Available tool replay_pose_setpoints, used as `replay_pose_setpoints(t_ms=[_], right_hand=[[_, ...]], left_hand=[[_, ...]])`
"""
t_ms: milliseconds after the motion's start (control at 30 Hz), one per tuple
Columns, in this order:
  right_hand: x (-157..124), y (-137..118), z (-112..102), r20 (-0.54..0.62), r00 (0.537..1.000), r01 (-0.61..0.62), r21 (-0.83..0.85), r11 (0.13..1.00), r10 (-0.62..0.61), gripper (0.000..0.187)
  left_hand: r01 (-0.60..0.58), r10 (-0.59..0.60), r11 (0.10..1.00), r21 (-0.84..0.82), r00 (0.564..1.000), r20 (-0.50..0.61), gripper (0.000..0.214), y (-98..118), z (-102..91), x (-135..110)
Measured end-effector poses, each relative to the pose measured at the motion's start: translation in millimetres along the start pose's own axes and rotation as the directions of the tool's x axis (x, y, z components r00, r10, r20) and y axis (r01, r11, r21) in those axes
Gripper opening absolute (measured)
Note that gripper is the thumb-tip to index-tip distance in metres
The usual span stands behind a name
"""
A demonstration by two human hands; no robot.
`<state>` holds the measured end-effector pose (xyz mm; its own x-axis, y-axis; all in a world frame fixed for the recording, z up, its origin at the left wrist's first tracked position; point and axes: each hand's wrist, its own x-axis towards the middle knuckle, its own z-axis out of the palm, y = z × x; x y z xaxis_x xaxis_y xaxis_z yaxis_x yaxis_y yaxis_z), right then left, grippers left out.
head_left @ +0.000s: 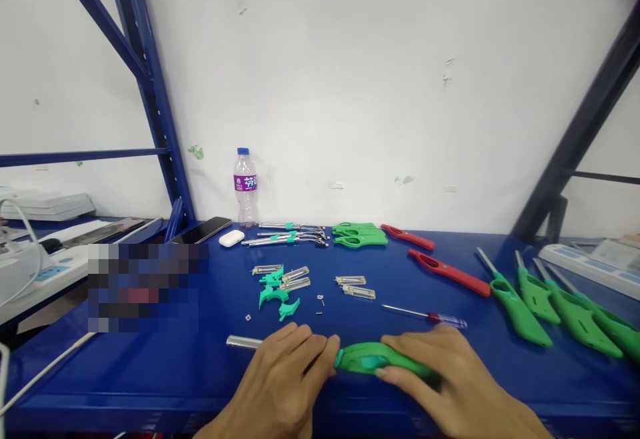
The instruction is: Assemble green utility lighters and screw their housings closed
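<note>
Over the blue tabletop (200, 359), near its front edge, the left hand (287, 376) and right hand (447, 366) have fingers closed around a green lighter (363, 357), its metal tube (243, 342) poking out left. They seem to be fitting it together; the next move needs a steady squeeze.

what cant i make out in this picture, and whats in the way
All in the head view:
Held green lighter: right end, hidden by the right hand.
Metal tube: right part, covered by the left hand.
Far-right green lighter: end cut off by the picture's edge.
Loose white piece: too small to identify.
Whatever lies behind the pixelated patch at left.
</note>
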<state>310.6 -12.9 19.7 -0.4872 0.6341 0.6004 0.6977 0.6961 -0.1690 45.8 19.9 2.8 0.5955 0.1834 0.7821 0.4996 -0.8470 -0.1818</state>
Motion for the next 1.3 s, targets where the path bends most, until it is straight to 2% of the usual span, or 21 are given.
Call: replay_pose_setpoints(t_ms=[100, 167, 400, 567, 700, 800, 967, 1067, 1200, 1300], right_hand=[[4.1, 0.4, -2.0, 0.167, 0.975, -0.169, 0.116, 0.979, 0.148, 0.055], [4.4, 0.4, -2.1, 0.192, 0.967, -0.194, 0.144, 0.97, 0.165, 0.052], [-5.6, -1.6, 2.8, 0.007, 0.989, -0.148, 0.113, 0.983, 0.148, 0.036], [-13.4, 3.2, -2.3, -0.123, 0.979, -0.158, 0.052, 0.986, 0.164, 0.025], [-16.4, 8.2, -6.3, -0.224, 0.97, -0.091, 0.037, 0.995, 0.097, 0.019], [-15.0, 5.2, -6.5, -0.325, 0.945, -0.024, 0.004, 1.0, 0.024, 0.017], [-7.1, -10.7, 0.4, -0.267, 0.955, 0.127, -0.015, 0.992, -0.126, 0.018], [-3.6, -16.4, 6.9, -0.259, 0.95, 0.166, -0.046, 0.985, -0.172, 0.018], [-6.4, -21.0, 14.1, -0.25, 0.959, 0.127, -0.038, 0.991, -0.133, 0.019], [-10.5, -24.6, 14.5, -0.19, 0.981, 0.029, 0.003, 1.0, -0.028, 0.024]], left_hand=[[-0.004, 0.004, 1.0, 0.02, 1.0, -0.002, 0.037, 1.3, 1.5, -2.3], [-0.007, 0.007, 1.0, 0.028, 1.0, -0.008, 0.039, 1.4, 2.7, -2.3], [-0.03, 0.03, 0.999, 0.026, 0.999, 0.028, 0.036, -3.1, -3.9, 0.4], [0.059, -0.06, 0.997, 0.057, 0.998, 0.018, 0.035, -20.0, -15.7, -10.6], [0.078, -0.081, 0.994, 0.079, 0.996, 0.036, 0.04, -27.3, -19.0, -20.1], [0.106, -0.112, 0.991, 0.081, 0.99, 0.08, 0.045, -16.7, -21.7, -18.5], [0.12, -0.108, 0.989, -0.081, 0.984, 0.142, 0.04, 10.8, -19.6, -2.0], [0.141, -0.131, 0.986, -0.093, 0.985, 0.109, 0.032, 15.1, -9.3, 2.0], [0.068, -0.067, 0.987, -0.148, 0.998, 0.011, 0.027, 8.9, 0.8, -2.7], [0.042, -0.04, 0.985, -0.17, 0.999, 0.017, 0.028, 6.1, 2.0, -5.4]])
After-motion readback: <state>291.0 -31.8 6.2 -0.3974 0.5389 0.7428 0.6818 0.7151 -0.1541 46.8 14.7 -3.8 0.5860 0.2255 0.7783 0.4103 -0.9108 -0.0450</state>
